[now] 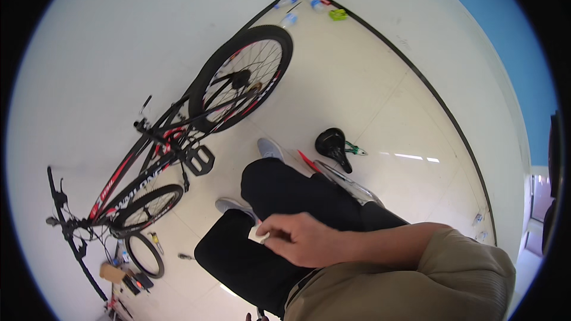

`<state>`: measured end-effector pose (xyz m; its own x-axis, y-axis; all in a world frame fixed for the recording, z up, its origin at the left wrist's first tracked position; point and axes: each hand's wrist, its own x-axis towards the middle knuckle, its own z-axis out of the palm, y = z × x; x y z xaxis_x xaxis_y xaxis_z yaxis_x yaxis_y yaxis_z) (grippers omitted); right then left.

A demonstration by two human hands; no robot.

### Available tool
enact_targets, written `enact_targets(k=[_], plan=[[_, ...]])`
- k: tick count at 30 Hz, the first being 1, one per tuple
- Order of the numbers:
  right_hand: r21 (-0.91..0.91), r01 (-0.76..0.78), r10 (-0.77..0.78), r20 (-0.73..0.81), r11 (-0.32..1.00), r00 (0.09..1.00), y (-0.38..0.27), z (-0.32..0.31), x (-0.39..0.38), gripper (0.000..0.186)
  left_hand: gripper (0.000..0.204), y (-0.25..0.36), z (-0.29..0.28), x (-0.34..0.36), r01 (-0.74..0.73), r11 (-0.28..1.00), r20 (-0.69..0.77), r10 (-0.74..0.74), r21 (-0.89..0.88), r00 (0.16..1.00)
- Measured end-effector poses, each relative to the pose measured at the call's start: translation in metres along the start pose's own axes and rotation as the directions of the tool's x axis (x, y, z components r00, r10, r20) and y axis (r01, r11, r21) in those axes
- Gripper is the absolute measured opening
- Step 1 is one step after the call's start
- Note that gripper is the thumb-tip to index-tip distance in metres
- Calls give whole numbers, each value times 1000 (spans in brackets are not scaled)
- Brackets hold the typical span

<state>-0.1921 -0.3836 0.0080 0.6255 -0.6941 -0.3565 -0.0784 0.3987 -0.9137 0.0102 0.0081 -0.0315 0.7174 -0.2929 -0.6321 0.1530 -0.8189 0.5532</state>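
My right hand [297, 239] is in front of my dark trousers, its fingers curled; whatever they may hold is too small to make out. Only fingertips of my left hand [257, 316] show at the bottom edge, beside a small dark and metallic thing [260, 310], unclear. Beyond my knees, a detached black saddle [332, 145] lies by green-handled pliers [355, 150] and a long silver part with a red tip [342, 181]. A black and red bicycle without a saddle [118, 183] leans against the white wall at the left.
A loose tyre [153, 261], a cardboard box [113, 272] and small tools [156, 242] are at the lower left. Plastic bottles [316, 6] and a green item [338, 15] lie in the far corner. My shoes [269, 147] stand on the tiled floor [386, 107].
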Motion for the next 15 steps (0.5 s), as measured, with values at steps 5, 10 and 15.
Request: enact_targets(k=[5,10,15], plan=[[-284,85,-65,77,955,995,-6,-47,64,21,45,7,4,-7,237,947,11,-240,-219,971],[-427,-279,158,-298,860,941,162,-144,193,26,44,39,14,-8,331,941,-26,-333,-74,943],[-646,-549,286,-473,530,833,352,-182,237,25,42,35,8,-10,383,921,-60,-387,-71,920]])
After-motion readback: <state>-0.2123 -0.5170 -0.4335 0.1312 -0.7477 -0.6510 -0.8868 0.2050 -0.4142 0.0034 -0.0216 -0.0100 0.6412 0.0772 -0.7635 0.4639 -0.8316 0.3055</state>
